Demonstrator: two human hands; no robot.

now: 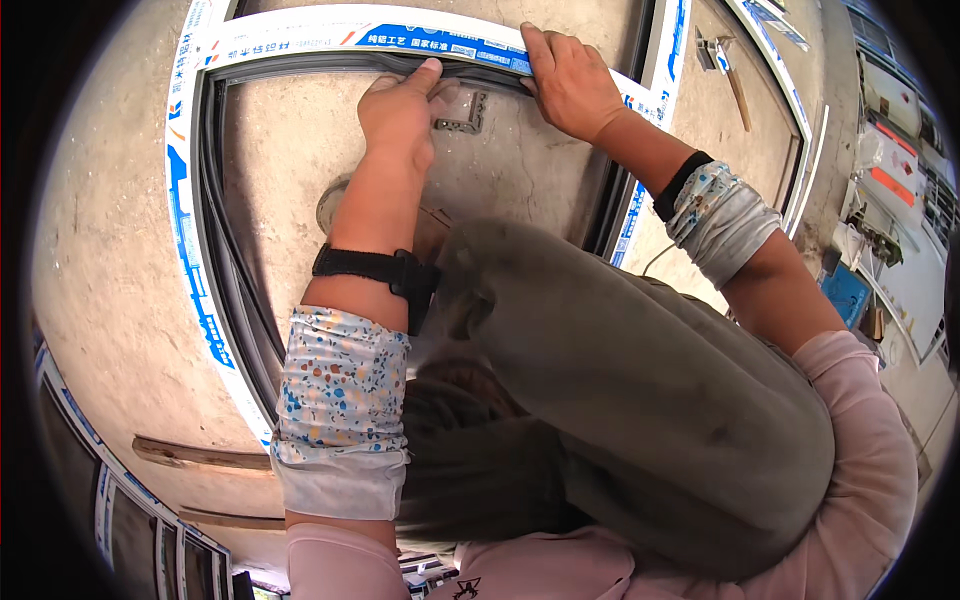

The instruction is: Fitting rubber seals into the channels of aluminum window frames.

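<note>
A window frame (290, 42), wrapped in white and blue protective film, lies in front of me on the floor. Along the inner edge of its far rail runs a black rubber strip (470, 71), with a loose length hanging down the left side. My left hand (398, 118) is closed at the strip, its thumb laid along it and the other fingers curled partly out of sight. To its right, my right hand (578, 88) grips the far rail, fingers over the film and thumb low at the inner edge by the strip.
A hammer (738, 92) lies on the floor at the upper right. Inside the frame opening sits a small angular bracket-like piece (462, 124). Wooden battens (205, 454) lie at the lower left, near more framed panels (112, 490). My bent knee (500, 260) reaches over the opening.
</note>
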